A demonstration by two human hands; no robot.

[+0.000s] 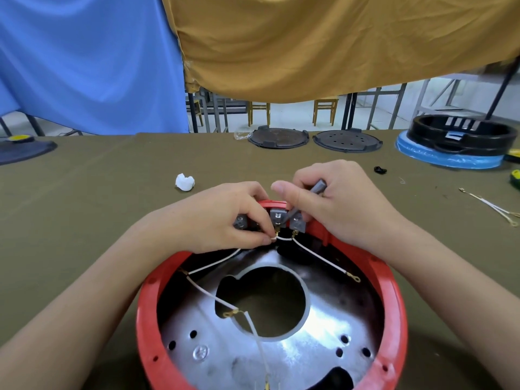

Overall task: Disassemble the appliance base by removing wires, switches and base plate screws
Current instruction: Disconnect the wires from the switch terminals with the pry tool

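Note:
The red appliance base (394, 313) lies upside down before me, its silver metal plate (323, 342) with a large round hole facing up. Grey switches (278, 216) sit in a row at its far rim. My left hand (222, 218) pinches a white wire's brass terminal (277, 230) at the middle switch. My right hand (334, 198) grips a grey tool handle (318, 186) that points down at the switches, thumb pressed on the red rim. More white wires (211, 295) with ring terminals cross the plate.
On the olive cloth lie a crumpled white tissue (185, 182), two dark round plates (278, 137) at the back, a black ring on a blue base (461, 136) at the right, loose wires (492, 206) and a small black part (380, 169).

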